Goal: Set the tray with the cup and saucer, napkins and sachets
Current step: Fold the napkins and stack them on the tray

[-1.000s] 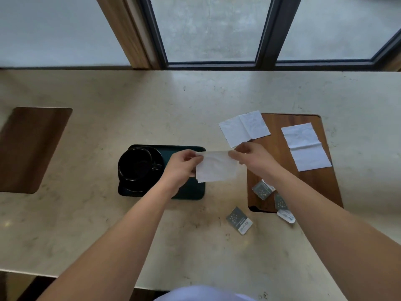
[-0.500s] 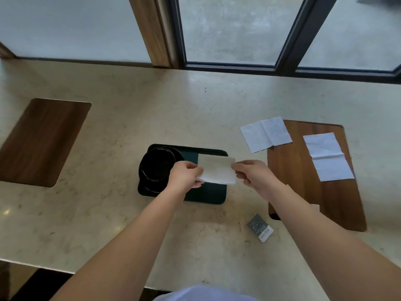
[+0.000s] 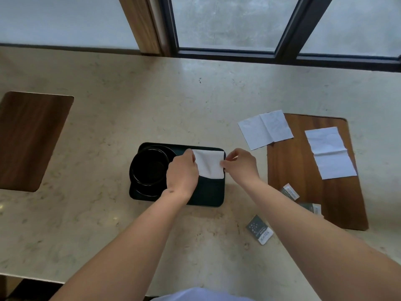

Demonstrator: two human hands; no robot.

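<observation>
We find the folded napkin [image 3: 209,163] lying on the tray [image 3: 208,193], right of the cup and saucer [image 3: 149,166]. Left hand [image 3: 183,173] and right hand [image 3: 239,162] pinch opposite edges, fingers clamped, apparently to square it. Sachets [image 3: 259,229] await on the worktop [image 3: 108,118].

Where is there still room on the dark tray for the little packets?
The tray has a bare strip at its near right, below the folded napkin and right of the cup and saucer. The tray's left side is crowded by the cup and saucer, and both hands, left hand and right hand, hold the napkin over the far right corner.
</observation>
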